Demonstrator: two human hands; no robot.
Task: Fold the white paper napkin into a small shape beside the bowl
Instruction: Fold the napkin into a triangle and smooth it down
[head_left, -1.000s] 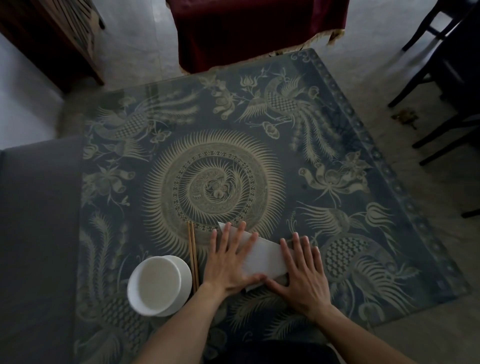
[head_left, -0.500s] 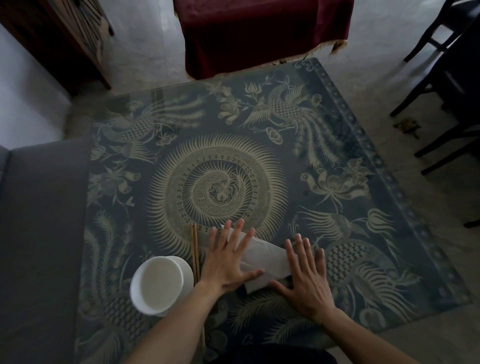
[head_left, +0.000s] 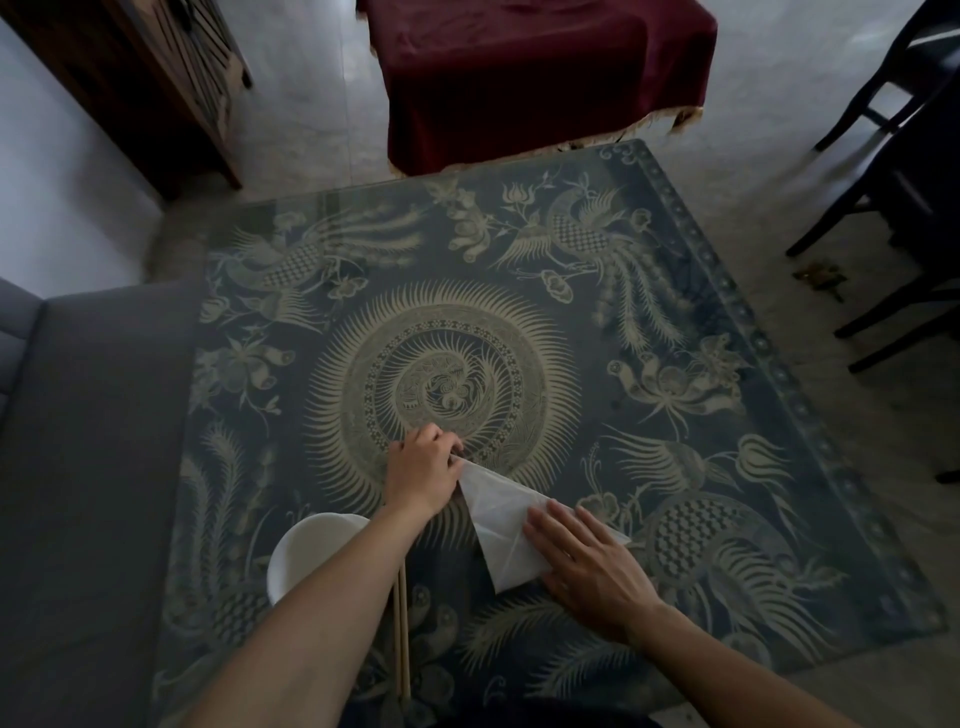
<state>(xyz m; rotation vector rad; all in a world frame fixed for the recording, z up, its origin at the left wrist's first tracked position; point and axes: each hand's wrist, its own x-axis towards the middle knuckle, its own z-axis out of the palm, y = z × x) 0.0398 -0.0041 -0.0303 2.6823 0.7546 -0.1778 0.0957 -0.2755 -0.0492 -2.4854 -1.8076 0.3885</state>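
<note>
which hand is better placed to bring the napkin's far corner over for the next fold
Left. The left hand already pinches the far corner of the white paper napkin, while the right hand lies flat, pinning its near part to the patterned table.

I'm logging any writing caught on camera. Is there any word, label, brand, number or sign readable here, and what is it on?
None: no readable text anywhere in the view.
Napkin: plain white, no print visible.
Bowl: plain white, no mark visible.
Chopsticks: bare wood, no lettering visible.
Table top: only birds, flowers and a round swirl pattern, no letters.
Red cloth on the furniture beyond: plain.
</note>
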